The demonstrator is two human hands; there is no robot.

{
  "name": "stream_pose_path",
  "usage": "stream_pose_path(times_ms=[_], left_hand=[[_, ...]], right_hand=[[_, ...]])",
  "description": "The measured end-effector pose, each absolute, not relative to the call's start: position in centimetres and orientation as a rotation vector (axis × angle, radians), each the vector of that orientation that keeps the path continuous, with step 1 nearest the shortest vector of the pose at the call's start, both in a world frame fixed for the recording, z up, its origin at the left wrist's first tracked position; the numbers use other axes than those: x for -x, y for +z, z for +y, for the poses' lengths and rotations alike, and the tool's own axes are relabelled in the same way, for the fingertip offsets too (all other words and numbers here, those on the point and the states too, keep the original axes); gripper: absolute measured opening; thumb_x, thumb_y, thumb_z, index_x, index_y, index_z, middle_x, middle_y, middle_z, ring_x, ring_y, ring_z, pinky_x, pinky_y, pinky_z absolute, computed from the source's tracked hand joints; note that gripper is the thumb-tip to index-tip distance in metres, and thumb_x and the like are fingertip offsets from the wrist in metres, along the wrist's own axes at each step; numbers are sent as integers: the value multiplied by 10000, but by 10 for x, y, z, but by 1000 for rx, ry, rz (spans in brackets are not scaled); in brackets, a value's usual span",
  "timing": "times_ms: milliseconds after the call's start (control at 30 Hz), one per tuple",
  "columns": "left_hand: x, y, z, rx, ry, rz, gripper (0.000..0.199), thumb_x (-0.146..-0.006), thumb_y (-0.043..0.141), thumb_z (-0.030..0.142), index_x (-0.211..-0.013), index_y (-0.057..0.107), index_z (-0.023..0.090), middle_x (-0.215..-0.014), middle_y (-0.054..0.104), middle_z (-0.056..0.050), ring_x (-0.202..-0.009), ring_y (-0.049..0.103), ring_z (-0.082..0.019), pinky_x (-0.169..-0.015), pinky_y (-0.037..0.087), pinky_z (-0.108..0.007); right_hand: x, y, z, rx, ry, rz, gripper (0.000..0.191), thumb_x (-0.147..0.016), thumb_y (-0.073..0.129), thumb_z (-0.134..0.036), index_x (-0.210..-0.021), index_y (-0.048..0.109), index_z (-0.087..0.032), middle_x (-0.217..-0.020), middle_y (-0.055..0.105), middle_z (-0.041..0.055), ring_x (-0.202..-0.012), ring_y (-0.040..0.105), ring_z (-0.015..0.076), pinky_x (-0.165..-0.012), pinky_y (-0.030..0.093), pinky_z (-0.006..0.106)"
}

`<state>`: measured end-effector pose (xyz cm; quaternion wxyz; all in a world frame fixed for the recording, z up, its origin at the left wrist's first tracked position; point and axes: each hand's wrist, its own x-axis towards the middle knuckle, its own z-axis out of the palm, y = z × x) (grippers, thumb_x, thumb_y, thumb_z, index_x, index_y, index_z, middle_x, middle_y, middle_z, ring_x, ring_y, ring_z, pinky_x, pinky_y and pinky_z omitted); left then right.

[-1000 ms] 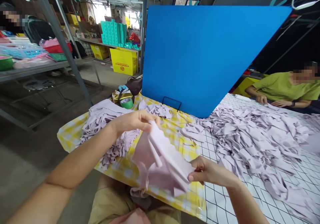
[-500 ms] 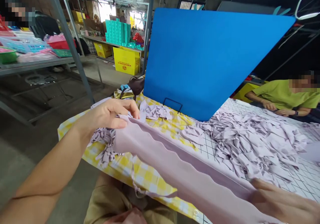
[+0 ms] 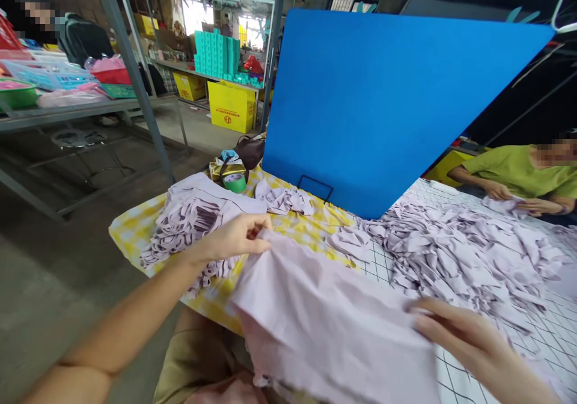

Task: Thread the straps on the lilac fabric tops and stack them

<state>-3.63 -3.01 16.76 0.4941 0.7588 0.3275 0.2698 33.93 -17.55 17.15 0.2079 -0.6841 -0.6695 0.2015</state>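
A pale lilac fabric piece (image 3: 333,308) is spread between my two hands, over my lap and the table's front edge. My left hand (image 3: 241,235) pinches its upper left corner between thumb and fingers. At its upper right edge, my right hand (image 3: 460,326) is closed on the cloth, a little blurred by motion. Left of my left hand lies a thick stack of lilac cut pieces (image 3: 198,205) with looped edges. Beyond the held fabric, a crumpled lilac piece (image 3: 349,241) rests on the table.
A yellow checked cloth (image 3: 135,223) and a white grid cloth (image 3: 455,368) cover the table. A large blue board (image 3: 387,103) stands upright at the back. A heap of lilac strips (image 3: 469,254) lies right. Green tape (image 3: 235,181) sits behind the stack. A co-worker (image 3: 514,175) handles fabric opposite.
The fabric went from stretched lengthwise with a wavy edge showing to spread broad and hanging. My left hand moved right, uncovering the stack; my right hand moved up and left.
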Motion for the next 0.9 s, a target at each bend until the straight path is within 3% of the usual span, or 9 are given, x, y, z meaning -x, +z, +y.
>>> stream_pose_path(times_ms=[67, 200, 333, 467, 600, 733, 900], left_hand=[[14, 115, -16, -1838, 574, 986, 94, -697, 541, 213, -717, 461, 168, -621, 445, 62, -582, 458, -86, -529, 350, -178], [-17, 33, 1, -1884, 537, 1311, 151, -666, 495, 67, -774, 481, 171, -562, 392, 76, -553, 448, -101, -537, 334, -198], [-29, 5, 14, -1939, 587, 1403, 274, -720, 456, 49, -955, 487, 186, -581, 423, 67, -596, 495, -127, -592, 383, -223], [-36, -3, 28, -2031, 641, 1416, 399, -758, 435, 41, -1131, 435, 182, -825, 573, -7, -816, 562, -152, -742, 443, -265], [-42, -9, 29, -2138, 649, 1410, 512, -777, 371, -1, -1261, 370, 168, -1123, 547, -93, -1051, 519, -173, -896, 421, -308], [-45, -12, 10, -2274, 627, 1466, 538, -816, 304, 7, -1327, 347, 166, -1259, 467, -140, -1183, 430, -236, -992, 343, -410], [-41, -21, -16, -2630, 369, 1204, 456, -881, 416, 242, -1334, 369, 231, -1444, 305, -66, -1334, 237, -251, -1091, 206, -439]], right_hand=[[-329, 132, -144, 1982, 724, -1893, 325, -800, 469, -478, -654, 579, -208, -594, 582, 13, -565, 533, 162, -493, 405, 258], [-317, 54, -110, 2123, 697, -1794, 273, -740, 421, -414, -570, 483, -209, -498, 496, -16, -498, 460, 141, -479, 340, 248], [-322, 26, -103, 2174, 612, -1783, 207, -735, 402, -371, -665, 519, -216, -502, 512, -22, -508, 480, 153, -511, 356, 256], [-334, 21, -93, 2179, 531, -1800, 241, -748, 417, -385, -830, 570, -217, -539, 531, -20, -532, 517, 174, -538, 392, 273], [-331, 10, -86, 2172, 382, -1801, 326, -746, 445, -284, -1040, 561, -201, -867, 611, 65, -756, 581, 217, -690, 443, 329], [-303, -6, -97, 2188, 116, -1758, 437, -833, 367, -258, -1246, 458, -146, -1236, 476, 187, -1093, 470, 310, -864, 382, 451], [-286, -25, -116, 2187, -45, -1951, 459, -899, 299, -365, -1320, 420, -228, -1429, 344, 92, -1316, 257, 282, -994, 277, 483]])
